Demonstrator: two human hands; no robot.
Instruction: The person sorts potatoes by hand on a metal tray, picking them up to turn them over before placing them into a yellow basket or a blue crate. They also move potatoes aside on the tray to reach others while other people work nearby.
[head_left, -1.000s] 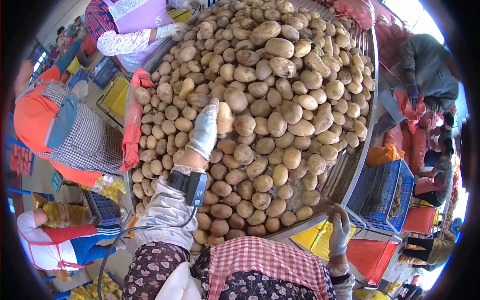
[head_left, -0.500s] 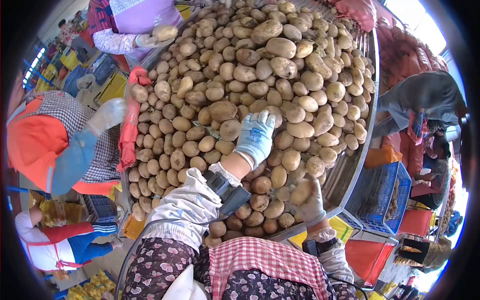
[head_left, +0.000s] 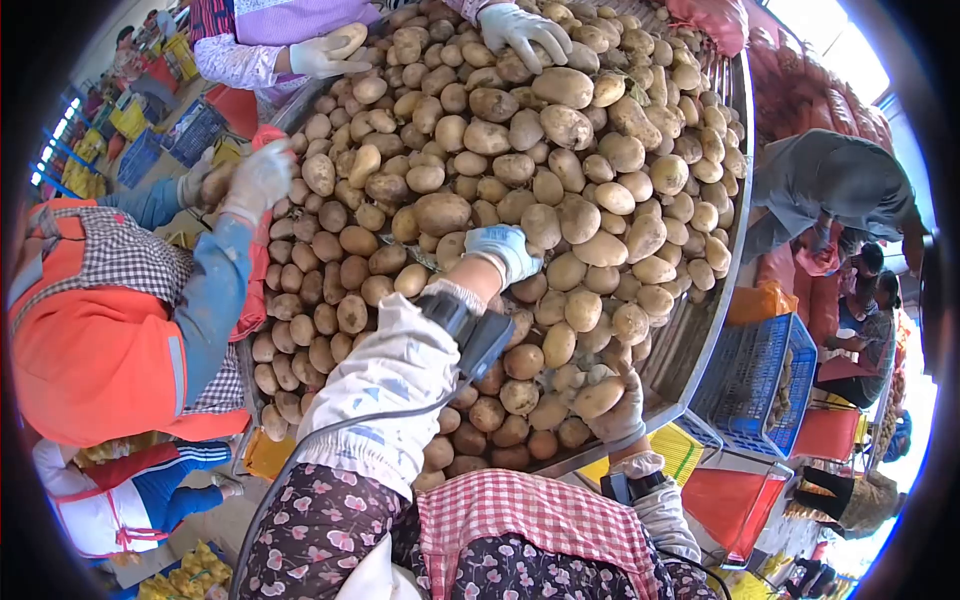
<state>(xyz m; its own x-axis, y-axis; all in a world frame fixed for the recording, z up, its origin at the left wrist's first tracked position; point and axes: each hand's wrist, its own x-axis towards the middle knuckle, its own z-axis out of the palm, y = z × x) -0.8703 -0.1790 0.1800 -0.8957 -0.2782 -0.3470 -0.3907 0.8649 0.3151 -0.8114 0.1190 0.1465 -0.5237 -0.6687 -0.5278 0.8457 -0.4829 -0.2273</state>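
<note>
My right hand (head_left: 622,412), in a pale work glove, grips an oval potato (head_left: 598,398) near the pile's front right edge, thumb raised along its side. My left hand (head_left: 505,252), in a white and light-blue glove, is down in the middle of the potato pile (head_left: 440,215). Its fingers are curled, with the tips and anything inside them hidden. A larger round potato (head_left: 541,227) lies just beyond its knuckles. Dark devices with a cable are strapped at my wrists.
A metal-edged sorting table (head_left: 741,240) bears the pile. One co-worker's gloved hand (head_left: 258,182) is at the left edge; another's gloved hand (head_left: 524,36) touches potatoes at the far side. A blue crate (head_left: 757,385) and a red seat (head_left: 735,508) stand at right.
My left hand has drawn back slightly and its fingers have curled under. My right hand's potato shows more clearly. The co-worker at left has reached in; the far one has a second hand on the pile.
</note>
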